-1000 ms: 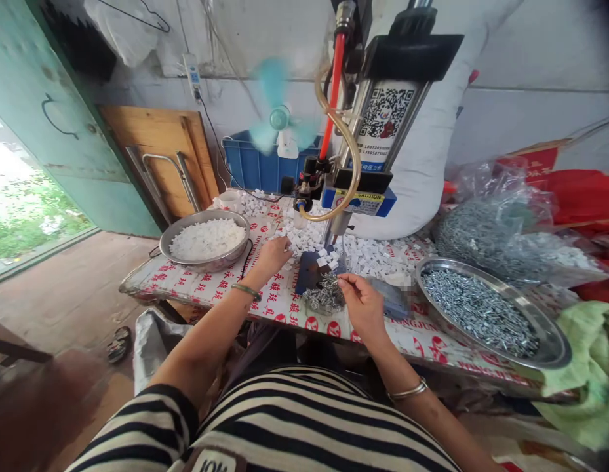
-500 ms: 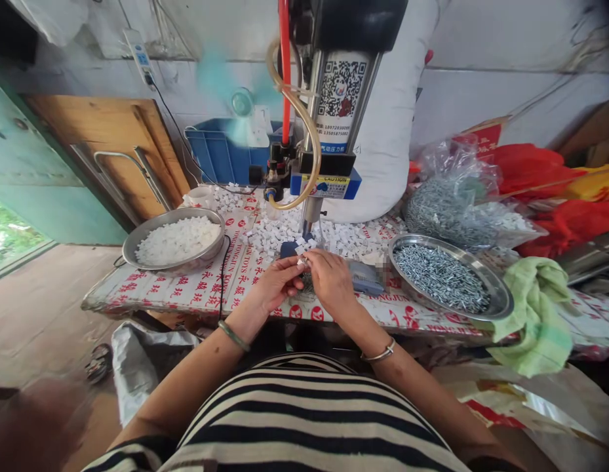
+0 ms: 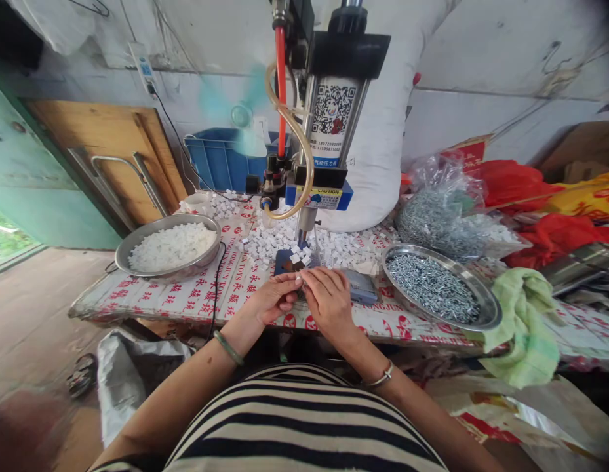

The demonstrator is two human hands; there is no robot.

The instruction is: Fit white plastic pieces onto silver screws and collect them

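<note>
A rough white wall backs a long bench [image 3: 186,298] covered with a white sheet printed in red characters, and a teal door and a wooden panel stand at the left of the room. In the head view, a pneumatic press [image 3: 328,124] with a QR-code label, a red hose and a clear looped tube rises from the middle of the bench, its ram pointing down at a small blue base [image 3: 284,262]. Loose white plastic pieces [image 3: 269,239] lie scattered around that base.

At the near edge of the bench, just in front of the press, the two hands meet. The left hand [image 3: 272,300] and the right hand [image 3: 328,298] touch at the fingertips, and the fingers of both are pinched narrow around a small part [image 3: 299,280] held between them; it is too small to tell what it is. A green bangle sits on the left wrist and a silver one on the right.

To the left, well apart from the hands, a metal bowl [image 3: 137,262] holds a heap of white pieces. To the right, near the right hand, a round metal tray [image 3: 481,321] is filled with small silvery metal parts, and a clear plastic bag [image 3: 436,210] behind it holds more of them. A green cloth [image 3: 525,321] hangs over the bench edge beside the tray. A blue crate [image 3: 216,160] and a spinning teal fan [image 3: 242,111] stand at the back, against the wall.
</note>
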